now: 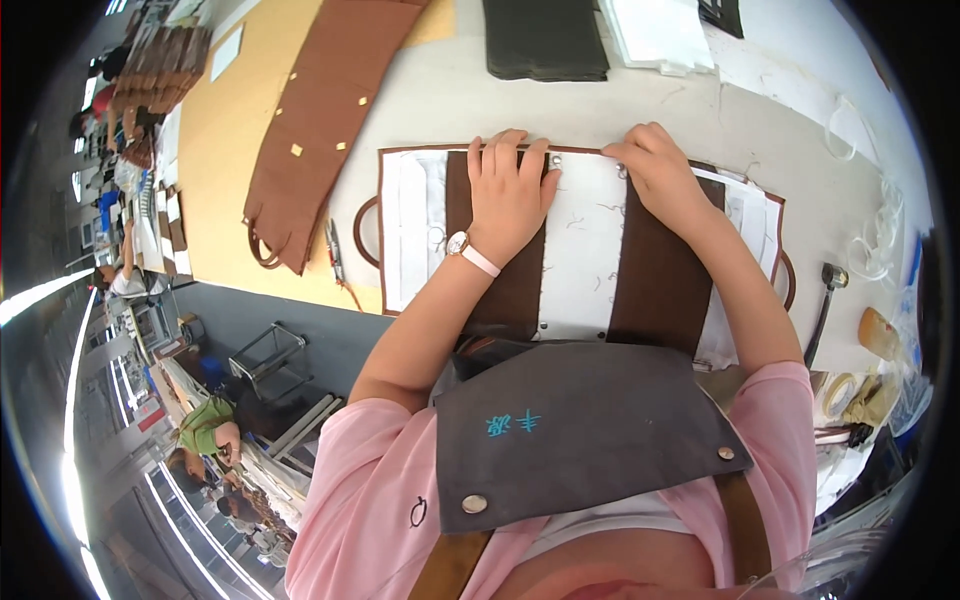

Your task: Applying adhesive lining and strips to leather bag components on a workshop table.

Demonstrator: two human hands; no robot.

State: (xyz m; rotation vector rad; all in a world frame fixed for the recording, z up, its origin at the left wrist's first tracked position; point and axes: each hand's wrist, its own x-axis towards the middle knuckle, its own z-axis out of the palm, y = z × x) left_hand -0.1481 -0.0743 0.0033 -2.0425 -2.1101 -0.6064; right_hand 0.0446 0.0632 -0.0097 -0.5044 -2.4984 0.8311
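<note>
In front of me lies a flat bag piece (582, 240), white in the middle, with dark brown bands, white outer parts, a brown edge and a curved handle at each end. Small metal studs sit near its far and near edges. My left hand (508, 195) rests on the left brown band, fingers spread, tips at the far edge. My right hand (662, 180) is closed at that same edge, further right, with thumb and forefinger pinching the rim beside a stud. A grey apron (590, 430) covers the near edge of the piece.
Brown bag pieces (320, 120) with a handle lie at the far left, with cutters (334, 248) nearby. Dark cloth pieces (545, 40) and white sheets (655, 35) are stacked at the back. A hammer (826, 300) lies right. Other people work at the far left.
</note>
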